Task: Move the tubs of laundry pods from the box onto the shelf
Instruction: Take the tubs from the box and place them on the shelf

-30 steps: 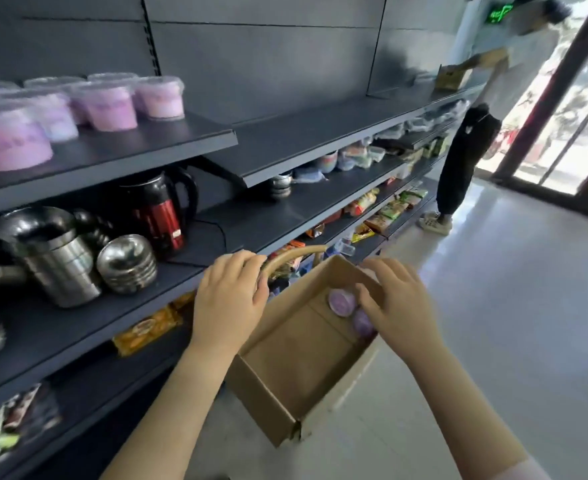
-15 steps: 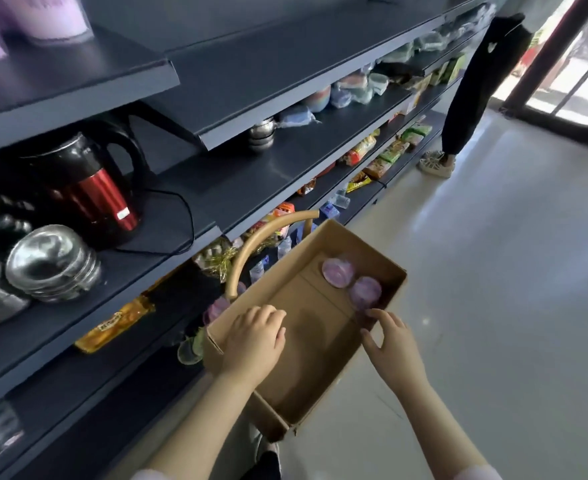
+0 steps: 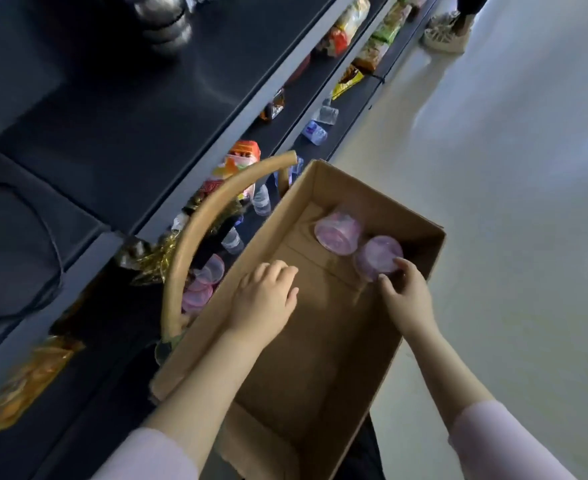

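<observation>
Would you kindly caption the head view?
Right hand touches one of two purple tubs in the cardboard box.

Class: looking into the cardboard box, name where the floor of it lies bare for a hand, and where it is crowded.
Bare: the cardboard box floor from the left hand back to the near wall. Crowded: the far end, where two purple tubs sit together and the right hand touches the nearer one.

both hands have reached deeper into the box [image 3: 420,265]; right hand [image 3: 405,296] now touches the nearer tub [image 3: 377,256].
</observation>
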Tool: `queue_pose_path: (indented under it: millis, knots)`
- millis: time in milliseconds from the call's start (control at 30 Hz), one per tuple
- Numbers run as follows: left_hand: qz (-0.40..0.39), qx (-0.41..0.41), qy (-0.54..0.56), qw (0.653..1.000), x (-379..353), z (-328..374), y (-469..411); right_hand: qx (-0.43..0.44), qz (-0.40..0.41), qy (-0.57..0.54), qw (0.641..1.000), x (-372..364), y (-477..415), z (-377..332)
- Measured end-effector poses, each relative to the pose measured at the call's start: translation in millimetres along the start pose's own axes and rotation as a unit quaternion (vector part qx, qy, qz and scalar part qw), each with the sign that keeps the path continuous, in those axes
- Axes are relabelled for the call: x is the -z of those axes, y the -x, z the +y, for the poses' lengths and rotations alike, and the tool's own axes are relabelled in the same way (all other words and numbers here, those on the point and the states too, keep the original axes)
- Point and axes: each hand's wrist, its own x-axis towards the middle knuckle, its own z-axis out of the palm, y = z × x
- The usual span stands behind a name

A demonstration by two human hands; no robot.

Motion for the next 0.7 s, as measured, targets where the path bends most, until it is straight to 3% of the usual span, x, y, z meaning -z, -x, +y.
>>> queue_pose_path:
  millis: [367, 533, 700]
  knots:
    - [-0.041, -0.046, 0.008, 0.998, -91.8, 4.5, -162.5, -0.108, -0.002, -0.033, 0.994, -51.7, -129.7, 49.6]
    - [-0.135, -0.036, 0.002, 0.990, -118.9, -2.6, -199.8, -0.131, -0.002, -0.029, 0.991, -60.7, -134.2, 60.5]
    - [-0.049, 0.032, 0.028, 0.998, -126.0, -17.3, -183.2, -0.155, -0.057, -0.037, 0.986, -60.4, -125.5, 62.8]
